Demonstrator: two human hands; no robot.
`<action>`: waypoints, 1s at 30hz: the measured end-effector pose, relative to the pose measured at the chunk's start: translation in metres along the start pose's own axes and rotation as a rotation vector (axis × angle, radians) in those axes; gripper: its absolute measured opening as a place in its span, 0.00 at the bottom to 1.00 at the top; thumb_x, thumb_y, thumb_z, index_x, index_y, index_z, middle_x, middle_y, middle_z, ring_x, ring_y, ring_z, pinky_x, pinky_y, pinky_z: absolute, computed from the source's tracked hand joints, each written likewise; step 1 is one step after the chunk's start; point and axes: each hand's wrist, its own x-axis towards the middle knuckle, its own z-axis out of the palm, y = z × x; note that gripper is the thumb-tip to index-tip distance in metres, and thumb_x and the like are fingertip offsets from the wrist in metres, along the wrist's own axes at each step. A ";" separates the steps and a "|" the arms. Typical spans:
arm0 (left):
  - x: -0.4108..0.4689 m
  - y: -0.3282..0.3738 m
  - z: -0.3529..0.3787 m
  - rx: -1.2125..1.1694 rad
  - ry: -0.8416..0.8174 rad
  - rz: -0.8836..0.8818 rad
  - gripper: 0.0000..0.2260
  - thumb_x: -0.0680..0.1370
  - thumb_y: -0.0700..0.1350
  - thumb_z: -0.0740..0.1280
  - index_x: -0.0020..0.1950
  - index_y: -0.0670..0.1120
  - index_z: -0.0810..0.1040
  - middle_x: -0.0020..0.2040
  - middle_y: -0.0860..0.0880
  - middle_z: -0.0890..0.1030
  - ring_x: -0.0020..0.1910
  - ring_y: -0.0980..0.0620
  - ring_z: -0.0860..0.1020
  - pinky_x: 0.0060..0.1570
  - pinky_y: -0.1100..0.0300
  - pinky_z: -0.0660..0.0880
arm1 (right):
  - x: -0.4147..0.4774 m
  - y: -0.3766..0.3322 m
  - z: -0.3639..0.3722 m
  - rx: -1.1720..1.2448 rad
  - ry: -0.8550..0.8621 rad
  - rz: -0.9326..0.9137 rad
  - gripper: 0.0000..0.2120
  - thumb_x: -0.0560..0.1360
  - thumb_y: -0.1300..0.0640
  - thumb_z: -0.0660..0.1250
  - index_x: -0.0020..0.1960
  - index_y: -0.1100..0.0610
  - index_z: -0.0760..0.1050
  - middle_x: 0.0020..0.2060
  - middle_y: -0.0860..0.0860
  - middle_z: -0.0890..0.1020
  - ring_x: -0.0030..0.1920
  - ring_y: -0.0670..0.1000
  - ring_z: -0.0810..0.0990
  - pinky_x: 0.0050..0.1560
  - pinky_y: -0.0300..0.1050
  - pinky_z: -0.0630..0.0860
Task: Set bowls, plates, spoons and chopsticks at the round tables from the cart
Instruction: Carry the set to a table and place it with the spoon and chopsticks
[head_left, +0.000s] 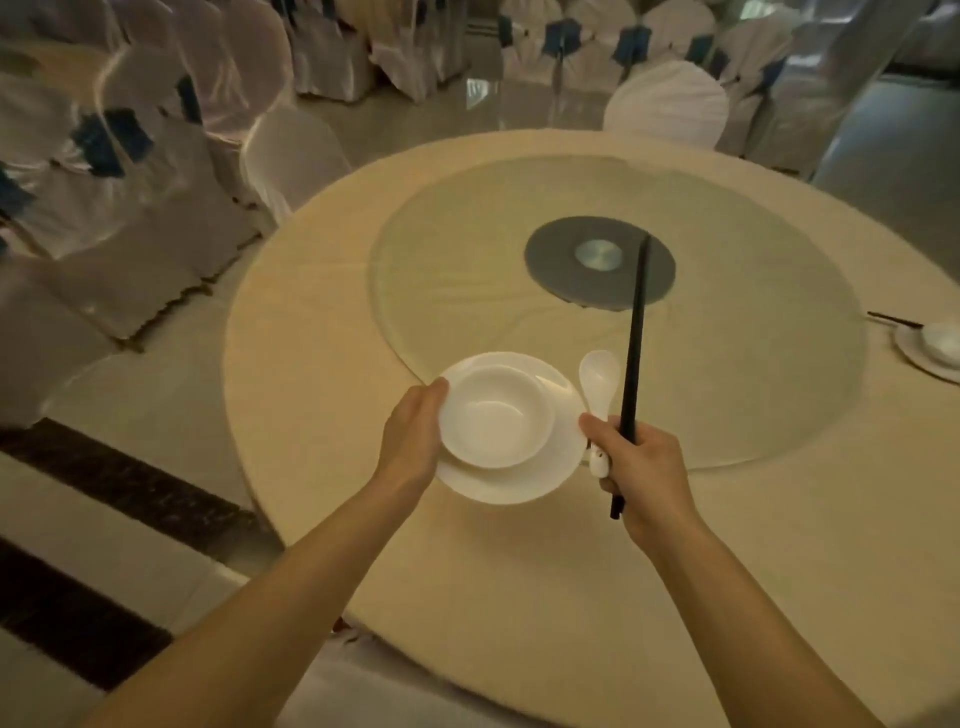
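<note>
Both hands are apart and busy: the left hand grips the left edge of a round white plate, thumb along the rim, fingers hidden beneath; the right hand is curled round a pair of black chopsticks and a white ceramic spoon together.

Below them spreads a round table under a cream cloth, ringed at its far side by chairs in white covers. A large clear glass turntable lies on the cloth over a grey round hub. The plate is over the cloth at the turntable's near edge; whether it rests there I cannot tell. A white bowl sits upright on it. The chopsticks point away over the glass, the spoon just left of them, scoop up. At the right edge lies a second plate carrying a small bowl.
</note>
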 end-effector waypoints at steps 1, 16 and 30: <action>0.004 -0.009 -0.001 0.029 -0.026 -0.003 0.11 0.78 0.60 0.60 0.51 0.57 0.78 0.51 0.56 0.81 0.49 0.55 0.79 0.43 0.56 0.73 | -0.003 0.010 0.001 -0.012 0.021 0.016 0.12 0.71 0.53 0.76 0.40 0.59 0.78 0.27 0.49 0.74 0.25 0.46 0.67 0.25 0.39 0.66; 0.051 -0.136 0.009 0.344 -0.306 -0.120 0.13 0.83 0.57 0.56 0.55 0.50 0.75 0.50 0.53 0.78 0.48 0.55 0.76 0.41 0.58 0.69 | -0.006 0.150 0.003 -0.135 0.193 0.241 0.15 0.72 0.51 0.76 0.39 0.63 0.79 0.26 0.47 0.76 0.25 0.47 0.69 0.26 0.42 0.68; 0.072 -0.189 0.025 0.561 -0.428 -0.103 0.18 0.82 0.58 0.59 0.56 0.44 0.76 0.54 0.45 0.76 0.53 0.45 0.77 0.55 0.47 0.76 | 0.013 0.222 -0.007 -0.274 0.239 0.299 0.16 0.73 0.51 0.76 0.33 0.58 0.77 0.25 0.45 0.77 0.28 0.45 0.74 0.37 0.42 0.72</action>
